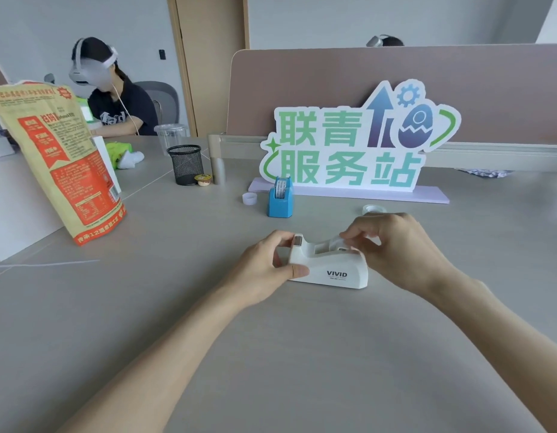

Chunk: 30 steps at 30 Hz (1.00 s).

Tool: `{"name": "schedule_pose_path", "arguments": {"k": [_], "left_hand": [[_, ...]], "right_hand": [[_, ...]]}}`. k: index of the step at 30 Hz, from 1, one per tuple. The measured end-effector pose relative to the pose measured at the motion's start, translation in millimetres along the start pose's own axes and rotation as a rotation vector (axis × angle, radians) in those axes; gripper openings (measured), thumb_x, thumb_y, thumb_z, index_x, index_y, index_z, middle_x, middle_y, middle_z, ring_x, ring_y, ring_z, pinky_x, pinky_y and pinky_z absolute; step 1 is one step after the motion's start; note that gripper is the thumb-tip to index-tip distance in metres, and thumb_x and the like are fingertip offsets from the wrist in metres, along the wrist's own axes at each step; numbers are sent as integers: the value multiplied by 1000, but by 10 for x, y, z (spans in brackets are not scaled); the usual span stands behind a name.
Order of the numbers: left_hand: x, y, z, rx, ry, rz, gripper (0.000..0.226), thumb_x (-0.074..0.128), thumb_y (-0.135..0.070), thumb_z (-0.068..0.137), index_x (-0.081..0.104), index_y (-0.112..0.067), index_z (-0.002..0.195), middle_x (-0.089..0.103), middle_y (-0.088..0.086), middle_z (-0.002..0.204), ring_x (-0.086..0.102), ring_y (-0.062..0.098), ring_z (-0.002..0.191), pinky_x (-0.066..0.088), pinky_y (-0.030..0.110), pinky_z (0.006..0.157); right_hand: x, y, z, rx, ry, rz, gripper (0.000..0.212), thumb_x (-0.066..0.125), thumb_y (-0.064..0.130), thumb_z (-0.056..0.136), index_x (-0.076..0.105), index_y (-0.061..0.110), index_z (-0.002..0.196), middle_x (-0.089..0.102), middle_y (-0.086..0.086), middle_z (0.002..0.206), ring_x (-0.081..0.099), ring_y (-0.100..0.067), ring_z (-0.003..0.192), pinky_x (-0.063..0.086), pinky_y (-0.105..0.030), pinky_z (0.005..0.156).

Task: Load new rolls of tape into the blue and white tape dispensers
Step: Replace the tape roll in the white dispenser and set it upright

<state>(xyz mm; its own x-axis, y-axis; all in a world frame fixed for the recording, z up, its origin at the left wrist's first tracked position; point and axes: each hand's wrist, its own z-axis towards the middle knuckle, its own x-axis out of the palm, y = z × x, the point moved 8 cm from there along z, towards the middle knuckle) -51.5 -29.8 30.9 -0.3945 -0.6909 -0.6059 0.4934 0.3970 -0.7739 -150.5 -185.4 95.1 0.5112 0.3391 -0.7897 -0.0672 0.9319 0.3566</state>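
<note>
The white tape dispenser, marked VIVID, lies on the grey table in front of me. My left hand grips its cutter end. My right hand pinches a clear tape roll sitting in the dispenser's well; most of the roll is hidden by my fingers. Further back stands the blue tape dispenser with a patterned roll in it. A small white ring lies to its left, and a clear tape roll lies behind my right hand.
A large standing sign on a lilac base fills the back. A black mesh pen cup and a small lidded cup stand at back left. A tall orange snack bag leans at left. A person with a headset sits beyond it.
</note>
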Motion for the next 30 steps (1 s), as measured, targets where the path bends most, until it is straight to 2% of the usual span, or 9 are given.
{"name": "schedule_pose_path", "arguments": {"k": [5,9,11,13,15,18,20,26,30], "left_hand": [[19,29,23,30,-15,-19,40,74,-29,81,52,-38,114,56,-27,109,51,10,70,46,20,69],[76,30,133,36,-36,1,40,70,-31,84,52,-34,120,57,-24,105,49,-5,59,36,9,54],[120,6,223,29,-40,44,45,66,-35,87,49,-32,128,58,-19,111,56,-6,77,40,13,66],[166,12,313,17,-44,76,51,62,-38,89,44,-31,136,55,-15,131,58,12,107,45,26,87],[193,33,350,2,-35,102,54,61,-40,89,41,-31,139,54,-14,137,55,17,117,45,35,99],[200,59,290,-2,-45,174,58,59,-42,89,37,-26,141,49,-9,141,54,22,118,43,40,103],[174,30,199,17,-101,219,50,53,-32,95,36,-14,138,43,1,137,50,24,117,37,31,104],[171,-172,5,80,-88,59,19,51,-31,97,56,-20,112,57,-5,108,51,-5,80,37,4,70],[295,-204,-26,36,35,54,31,55,-48,91,55,-28,114,59,-15,98,53,0,81,43,18,77]], "right_hand": [[-44,-31,-110,11,-194,80,19,61,4,88,69,21,90,68,10,88,61,-15,75,54,-37,72],[-163,8,-324,73,-374,308,13,58,8,94,66,18,97,70,8,95,63,-9,85,50,-13,74],[-75,8,-446,132,-307,423,10,59,13,94,66,20,95,71,14,93,64,-5,90,50,-12,74],[72,-15,-548,188,-186,490,10,62,17,92,66,26,91,71,17,88,65,-3,90,51,-17,75],[180,-76,-585,234,-101,539,11,64,19,90,66,30,89,71,21,87,66,-2,88,52,-21,76],[251,-189,-535,292,-54,581,11,67,19,89,66,29,93,72,17,86,67,-4,87,52,-21,75],[297,-261,-512,328,-32,565,14,68,19,88,66,24,101,71,10,90,66,-4,89,50,-22,76],[326,-257,-505,311,-23,555,16,69,16,87,66,22,102,70,8,92,64,-2,88,53,-21,75],[323,-273,-509,308,-31,552,17,69,16,87,66,21,103,69,7,90,64,-6,88,56,-28,78]]}}
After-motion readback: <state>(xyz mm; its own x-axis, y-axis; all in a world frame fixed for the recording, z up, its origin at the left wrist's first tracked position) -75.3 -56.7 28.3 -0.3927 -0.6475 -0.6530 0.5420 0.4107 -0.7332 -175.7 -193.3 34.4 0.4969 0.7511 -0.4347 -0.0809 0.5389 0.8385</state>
